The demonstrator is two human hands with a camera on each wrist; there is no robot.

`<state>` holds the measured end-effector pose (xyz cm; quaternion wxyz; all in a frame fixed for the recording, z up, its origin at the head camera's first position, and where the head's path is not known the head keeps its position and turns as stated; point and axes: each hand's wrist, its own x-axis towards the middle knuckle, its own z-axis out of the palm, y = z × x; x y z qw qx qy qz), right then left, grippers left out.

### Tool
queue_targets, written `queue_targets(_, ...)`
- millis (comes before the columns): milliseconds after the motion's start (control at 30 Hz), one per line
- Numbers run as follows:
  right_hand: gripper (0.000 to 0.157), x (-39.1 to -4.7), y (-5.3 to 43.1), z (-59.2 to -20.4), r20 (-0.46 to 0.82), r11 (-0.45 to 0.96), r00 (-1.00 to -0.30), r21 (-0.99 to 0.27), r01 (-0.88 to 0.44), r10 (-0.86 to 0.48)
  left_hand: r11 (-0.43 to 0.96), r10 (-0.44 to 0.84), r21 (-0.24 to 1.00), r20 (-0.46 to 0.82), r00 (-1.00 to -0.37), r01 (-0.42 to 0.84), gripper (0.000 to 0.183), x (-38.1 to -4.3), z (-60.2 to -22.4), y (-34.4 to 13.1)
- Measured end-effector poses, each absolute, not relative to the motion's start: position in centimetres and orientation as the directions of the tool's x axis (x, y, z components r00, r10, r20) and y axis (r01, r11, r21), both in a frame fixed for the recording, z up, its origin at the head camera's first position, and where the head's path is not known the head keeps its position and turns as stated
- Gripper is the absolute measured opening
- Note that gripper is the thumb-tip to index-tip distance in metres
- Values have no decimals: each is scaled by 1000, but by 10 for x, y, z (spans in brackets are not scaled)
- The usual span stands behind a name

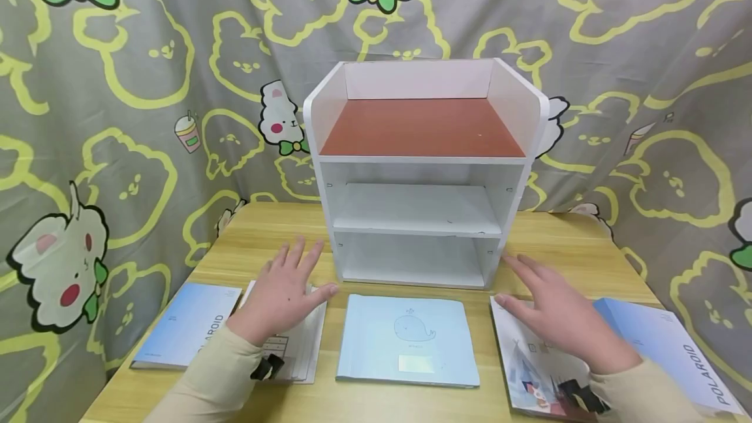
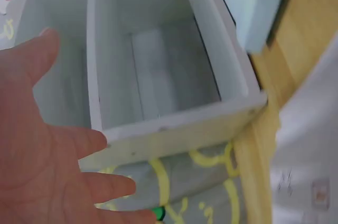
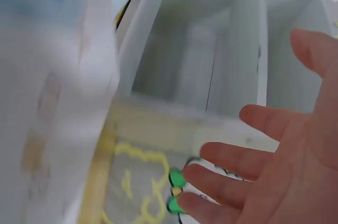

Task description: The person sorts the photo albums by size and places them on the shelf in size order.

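My left hand [image 1: 283, 296], fingers spread and holding nothing, is above a white booklet [image 1: 305, 351] left of centre. On the other side my right hand [image 1: 561, 312] hovers with its fingers extended over a picture booklet [image 1: 531, 377], also holding nothing. Between the hands lies a light blue album [image 1: 408, 341] with a whale drawing on its cover. Behind it stands a small white shelf [image 1: 417, 234] with a reddish-brown top board. In both wrist views the open palms show beside the shelf's bare compartments.
A blue POLAROID album [image 1: 190, 325] lies at the far left of the wooden table [image 1: 270, 220], and another blue POLAROID album [image 1: 670, 344] at the far right. A grey patterned curtain [image 1: 223, 77] hangs close behind the shelf and along both sides.
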<state>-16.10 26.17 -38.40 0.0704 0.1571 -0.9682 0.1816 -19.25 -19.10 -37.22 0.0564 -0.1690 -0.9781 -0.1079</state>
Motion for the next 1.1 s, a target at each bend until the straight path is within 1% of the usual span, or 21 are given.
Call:
queue_targets(133,70,-158,250,-384,136,749,-935,-566,-344,-327,854,348,381,87,-934,354,88,-190,-374,-186)
queue_targets(200,67,-158,245,-385,97,676,-933,-663,-321,-348,814,355,477,44,-934,332,88,-189,-375,-183)
queue_targets(267,66,-159,241,-388,26,604,-932,-755,-255,-362,772,358,562,1,-934,297,87,-189,-377,-180)
queue_targets(333,67,-161,237,-391,-62,523,-925,-838,-155,-375,727,362,638,-42,-931,254,87,-189,-380,-178)
queue_targets(433,68,-164,234,-397,-176,400,-900,-917,2,-398,670,368,718,-98,-925,191,86,-188,-385,-176)
queue_targets(533,70,-166,232,-403,-217,290,-869,-953,89,-445,633,373,765,-167,-913,119,83,-187,-392,-174)
queue_targets(633,72,-167,229,-409,-242,231,-845,-962,146,-477,627,373,777,-228,-900,63,82,-186,-399,-173)
queue_targets(767,74,-165,223,-413,-276,230,-834,-955,185,-477,621,399,782,-262,-879,48,85,-186,-407,-172)
queue_targets(900,75,-161,218,-414,-286,245,-843,-951,190,-455,590,424,808,-296,-856,13,87,-186,-414,-171)
queue_targets(1100,74,-157,213,-416,-287,229,-848,-952,202,-446,602,405,798,-334,-851,-28,85,-183,-418,-169)
